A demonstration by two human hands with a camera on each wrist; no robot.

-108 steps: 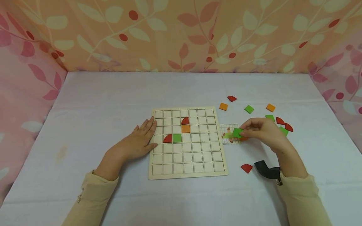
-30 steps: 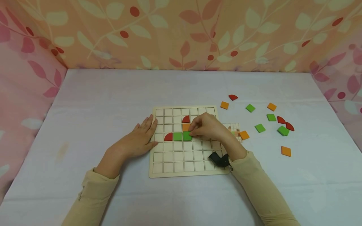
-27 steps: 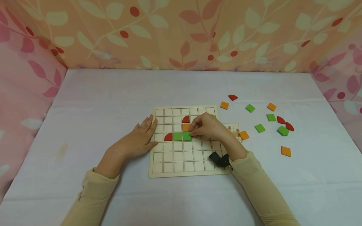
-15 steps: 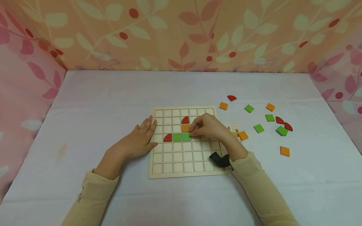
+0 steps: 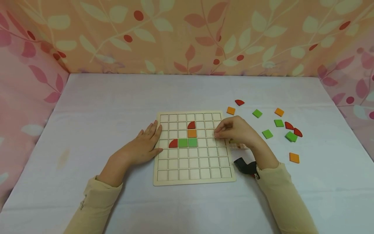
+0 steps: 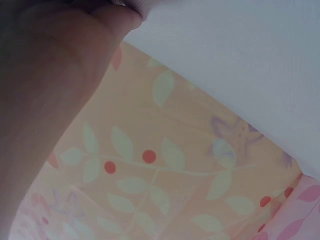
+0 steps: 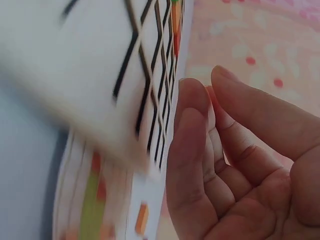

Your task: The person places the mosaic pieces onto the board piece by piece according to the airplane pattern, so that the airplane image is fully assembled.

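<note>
My left hand (image 5: 141, 146) lies flat with its fingers on the left edge of the wooden grid board (image 5: 194, 182). Its fingertips are out of sight in the left wrist view. The board carries an orange square tile (image 5: 192, 133), two green square tiles (image 5: 192, 142) side by side, and two red quarter-circle tiles (image 5: 191, 125). Above the board's right edge hovers my right hand (image 5: 238, 131), its fingers loosely bent. In the right wrist view, a gap separates thumb (image 7: 260, 112) and fingers, with nothing between them. This hand partly hides the pattern card (image 5: 239, 146).
Loose green (image 5: 267, 134), orange (image 5: 294, 158) and red tiles (image 5: 239, 102) lie scattered right of the board. A black curved piece (image 5: 245, 166) sits at the right wrist, over a mostly hidden red tile (image 5: 253, 175). Patterned cloth (image 5: 187, 39) walls the table (image 5: 117, 94).
My right hand first carried a green tile onto the board, beside the other green one. It has since let go and moved right to the board's edge. The left hand has stayed put.
</note>
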